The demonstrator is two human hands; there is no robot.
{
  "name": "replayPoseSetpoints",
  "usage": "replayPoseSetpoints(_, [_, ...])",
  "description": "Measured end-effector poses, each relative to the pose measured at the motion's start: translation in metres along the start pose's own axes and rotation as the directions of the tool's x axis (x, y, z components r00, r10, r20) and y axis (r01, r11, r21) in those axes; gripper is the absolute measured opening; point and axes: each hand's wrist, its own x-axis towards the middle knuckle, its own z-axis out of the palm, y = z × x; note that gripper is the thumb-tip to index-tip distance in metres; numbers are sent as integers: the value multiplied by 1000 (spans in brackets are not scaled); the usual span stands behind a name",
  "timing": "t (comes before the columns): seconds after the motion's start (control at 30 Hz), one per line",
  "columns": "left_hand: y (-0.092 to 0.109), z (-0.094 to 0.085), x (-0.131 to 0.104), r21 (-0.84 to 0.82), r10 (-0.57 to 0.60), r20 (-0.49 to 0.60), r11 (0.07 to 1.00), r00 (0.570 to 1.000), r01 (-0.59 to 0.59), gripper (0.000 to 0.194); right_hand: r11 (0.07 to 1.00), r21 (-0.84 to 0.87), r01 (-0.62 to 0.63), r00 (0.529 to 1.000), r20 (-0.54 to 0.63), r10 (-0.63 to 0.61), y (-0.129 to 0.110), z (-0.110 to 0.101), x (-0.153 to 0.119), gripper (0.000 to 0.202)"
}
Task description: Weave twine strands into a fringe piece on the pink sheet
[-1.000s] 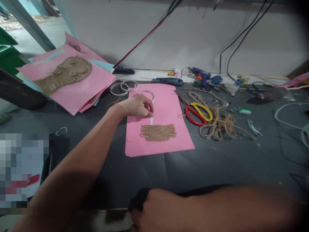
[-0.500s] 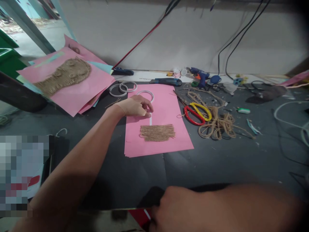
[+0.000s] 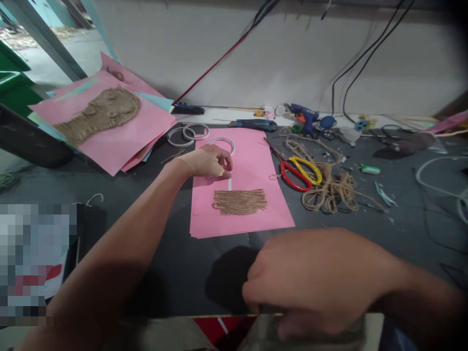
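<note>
Pink paper [image 3: 252,156] lies on the dark table with a patch of parallel twine strands [image 3: 240,201] on its lower part. My left hand [image 3: 214,163] rests over the paper's upper left, fingers curled in by a white tape roll [image 3: 228,144]; a white strip [image 3: 230,184] runs from under the fingers to the twine. My right hand [image 3: 310,273] is near the table's front edge, blurred, with its fingers curled down and mostly hidden. What it may hold cannot be made out.
Scissors [image 3: 296,175] and loose twine [image 3: 331,192] lie right of the paper. Two tape rings [image 3: 181,137] and a cutter [image 3: 255,125] are behind it. Stacked pink sheets [image 3: 146,129] stand at left, a glue gun [image 3: 305,116] at back.
My right hand has risen from the table's front edge and is further over the table. My left hand stays at the tape roll; the view has shifted slightly.
</note>
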Motion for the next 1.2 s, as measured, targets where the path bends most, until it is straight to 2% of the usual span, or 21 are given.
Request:
replayPoseSetpoints(0.07, [0,1,1,0,-5,-6,1000,1000,5,29,998,-18,59,997,59,-58,5,-6,5,27])
replayPoseSetpoints(0.2, [3,1,0,7,-9,-3,1000,1000,9,26,967,78,242,958,142,-251,10,11,37,24])
replayPoseSetpoints(0.3, [3,1,-2,3,-13,0,1000,1000,13,24,935,158,317,921,185,-343,16,19,52,27])
replayPoseSetpoints(0.43, [1,2,0,-13,-4,-15,1000,1000,3,29,941,216,261,950,114,-290,26,10,46,29])
replayPoseSetpoints(0.5, [-1,2,1,-19,-6,-12,1000,1000,6,28,922,276,271,951,68,-300,30,8,46,27])
replayPoseSetpoints(0.57, [-2,3,1,-30,-1,-13,1000,1000,1,27,888,338,310,933,73,-353,33,13,53,25])
replayPoseSetpoints(0.67, [-1,3,1,-30,2,-11,1000,1000,-2,25,824,432,367,871,151,-467,34,29,72,28])
replayPoseSetpoints(0.77, [2,2,0,-19,-10,-6,1000,1000,10,24,791,486,372,875,101,-473,35,43,86,32])
replayPoseSetpoints(0.87, [2,3,-1,-18,-12,-8,1000,1000,12,23,756,548,359,880,71,-470,37,46,89,33])
replayPoseSetpoints(1.2, [2,2,0,-6,-11,3,1000,1000,11,24,761,549,347,883,83,-463,37,43,86,35])
